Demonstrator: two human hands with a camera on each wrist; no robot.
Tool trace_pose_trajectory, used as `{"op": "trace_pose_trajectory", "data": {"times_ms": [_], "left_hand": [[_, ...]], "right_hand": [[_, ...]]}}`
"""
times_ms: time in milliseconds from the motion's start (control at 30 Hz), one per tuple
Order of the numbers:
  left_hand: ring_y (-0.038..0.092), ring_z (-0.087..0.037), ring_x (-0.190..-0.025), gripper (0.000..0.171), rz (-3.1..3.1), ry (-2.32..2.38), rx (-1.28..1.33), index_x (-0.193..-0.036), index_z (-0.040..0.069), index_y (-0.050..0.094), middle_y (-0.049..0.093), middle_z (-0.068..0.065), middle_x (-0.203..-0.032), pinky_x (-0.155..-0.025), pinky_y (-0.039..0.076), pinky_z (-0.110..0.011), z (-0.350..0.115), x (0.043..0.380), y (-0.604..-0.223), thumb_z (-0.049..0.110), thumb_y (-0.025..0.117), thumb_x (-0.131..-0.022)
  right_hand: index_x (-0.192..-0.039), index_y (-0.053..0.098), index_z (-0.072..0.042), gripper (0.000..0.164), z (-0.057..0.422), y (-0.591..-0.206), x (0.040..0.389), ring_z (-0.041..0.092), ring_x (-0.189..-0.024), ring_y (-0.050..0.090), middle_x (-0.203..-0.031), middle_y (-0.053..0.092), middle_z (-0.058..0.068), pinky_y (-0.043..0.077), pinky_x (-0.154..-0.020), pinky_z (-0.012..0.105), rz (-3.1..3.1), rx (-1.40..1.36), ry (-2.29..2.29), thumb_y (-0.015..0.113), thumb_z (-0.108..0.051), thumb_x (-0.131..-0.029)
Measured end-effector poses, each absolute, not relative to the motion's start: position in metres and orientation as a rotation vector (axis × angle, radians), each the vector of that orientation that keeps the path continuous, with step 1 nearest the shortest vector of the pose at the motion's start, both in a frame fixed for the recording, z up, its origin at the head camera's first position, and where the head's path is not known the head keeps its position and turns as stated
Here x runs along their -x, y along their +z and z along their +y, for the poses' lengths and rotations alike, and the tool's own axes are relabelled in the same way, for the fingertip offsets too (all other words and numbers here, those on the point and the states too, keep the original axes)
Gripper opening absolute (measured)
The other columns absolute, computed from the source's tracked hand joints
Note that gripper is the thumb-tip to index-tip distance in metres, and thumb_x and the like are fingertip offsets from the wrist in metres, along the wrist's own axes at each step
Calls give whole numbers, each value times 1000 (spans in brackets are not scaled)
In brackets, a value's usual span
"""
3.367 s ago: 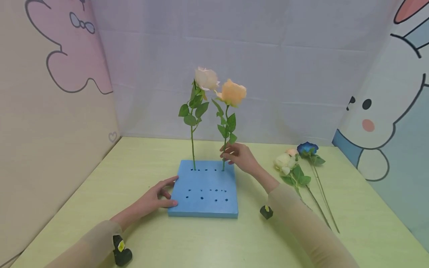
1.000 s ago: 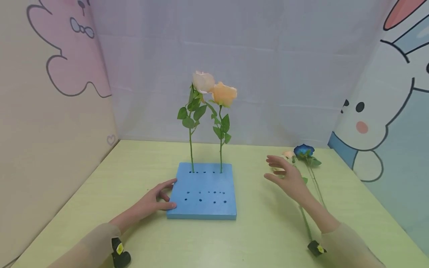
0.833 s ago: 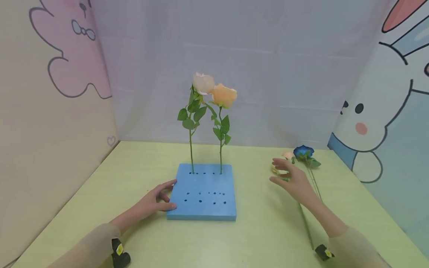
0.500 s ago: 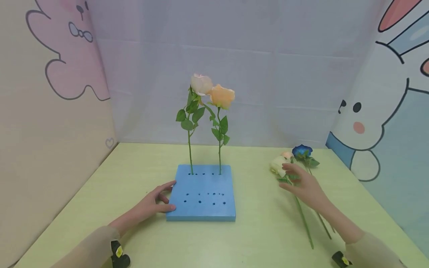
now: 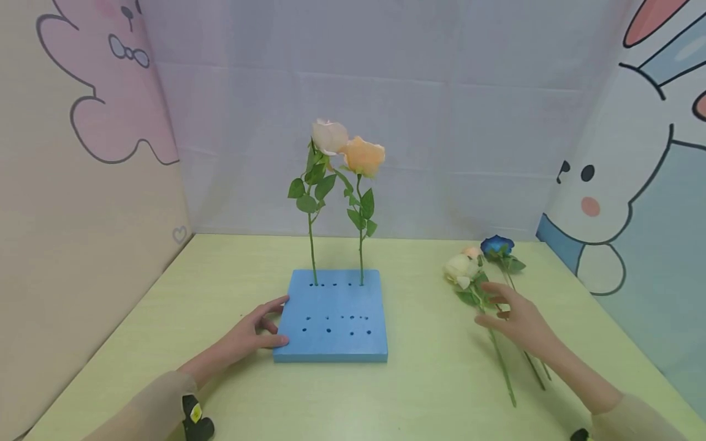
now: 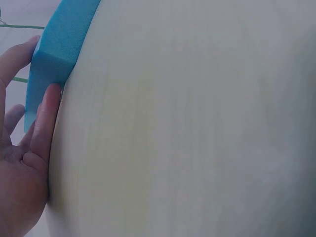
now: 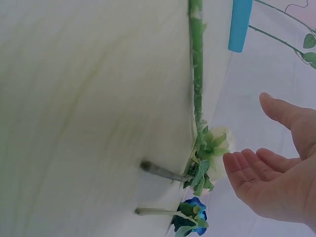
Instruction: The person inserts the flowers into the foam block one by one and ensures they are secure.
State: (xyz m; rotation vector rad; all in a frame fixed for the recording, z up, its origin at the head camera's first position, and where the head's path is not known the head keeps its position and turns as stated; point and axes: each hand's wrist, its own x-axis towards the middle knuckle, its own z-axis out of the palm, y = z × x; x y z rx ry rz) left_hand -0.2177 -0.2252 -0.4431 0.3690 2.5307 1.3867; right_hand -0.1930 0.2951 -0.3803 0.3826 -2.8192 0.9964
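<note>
A blue foam board (image 5: 336,303) with several small holes lies mid-table. Along its left edge rests my left hand (image 5: 256,327), thumb at the top edge; in the left wrist view its fairly straight fingers (image 6: 47,116) touch the side. Upright in the board's back row stand a pale pink rose (image 5: 330,136) and a peach rose (image 5: 364,157). On the right, my right hand (image 5: 521,321) hovers with loosely bent fingers and nothing in them. Near it a cream-white rose (image 5: 462,271) lies on the table; its green stem (image 7: 197,64) passes before the palm.
Behind the cream-white rose lie a blue rose (image 5: 497,245) and a partly hidden peach bloom (image 5: 471,252), their stems pointing toward the front. A pale curtain (image 5: 408,122) hangs along the yellow table's (image 5: 237,257) back edge. Cartoon-printed panels flank both sides.
My right hand has let go of the upright peach rose's stem and moved right to the lying flowers, then slightly back toward me, uncovering the cream-white bloom. My left hand stays at the board.
</note>
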Motion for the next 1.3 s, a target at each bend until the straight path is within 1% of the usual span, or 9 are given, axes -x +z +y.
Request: {"op": "trace_pose_trajectory", "data": {"times_ms": [133, 333, 433, 667, 767, 1000, 1100, 1300], "left_hand": [[54, -22, -103, 86, 2534, 1383, -377, -155, 23, 30, 39, -19, -152, -85, 44, -34, -225, 218, -444, 32, 78, -84], [53, -21, -104, 86, 2537, 1378, -371, -156, 24, 29, 39, -18, -152, -86, 44, -34, -225, 220, -444, 32, 78, -85], [54, -21, -104, 87, 2540, 1377, -375, -156, 24, 29, 40, -17, -152, -86, 43, -34, -224, 220, -444, 33, 78, -84], [53, -21, -103, 86, 2537, 1378, -380, -156, 23, 30, 40, -18, -152, -85, 44, -35, -225, 221, -445, 31, 78, -85], [53, -21, -102, 86, 2534, 1388, -376, -155, 23, 30, 40, -18, -151, -85, 44, -35, -225, 221, -445, 31, 78, -84], [53, -21, -102, 85, 2532, 1392, -387, -155, 23, 30, 40, -18, -152, -82, 45, -32, -226, 220, -446, 31, 78, -85], [53, -21, -101, 85, 2533, 1395, -392, -155, 22, 31, 40, -19, -152, -83, 44, -33, -226, 220, -446, 31, 78, -85], [53, -22, -102, 86, 2530, 1404, -386, -155, 22, 31, 40, -19, -152, -85, 44, -35, -226, 220, -446, 30, 78, -84]], "right_hand": [[-143, 43, 1, 68, 299, -384, 192, 46, -121, 56, -141, 51, 27, 54, -89, 45, -2842, -364, 997, 75, -25, -88], [-143, 41, 3, 72, 304, -387, 189, 47, -120, 56, -142, 48, 29, 54, -88, 46, -2882, -360, 1018, 77, -24, -86], [-144, 41, 4, 74, 306, -388, 188, 47, -118, 57, -142, 47, 30, 55, -86, 44, -2908, -360, 1021, 77, -23, -85], [-139, 43, 8, 71, 309, -391, 186, 45, -111, 60, -137, 50, 32, 57, -82, 39, -2941, -381, 1044, 78, -20, -84], [-138, 44, 9, 71, 310, -391, 188, 46, -110, 61, -136, 51, 33, 57, -82, 40, -2955, -391, 1029, 78, -20, -84], [-139, 45, 8, 70, 314, -393, 190, 44, -110, 62, -134, 54, 32, 57, -79, 40, -3021, -353, 1003, 78, -23, -85], [-139, 44, 9, 71, 317, -394, 192, 44, -109, 63, -130, 56, 33, 57, -77, 41, -3048, -369, 988, 77, -24, -85], [-137, 48, 9, 70, 318, -396, 195, 40, -105, 65, -124, 61, 30, 57, -76, 40, -3073, -369, 971, 78, -24, -84]]}}
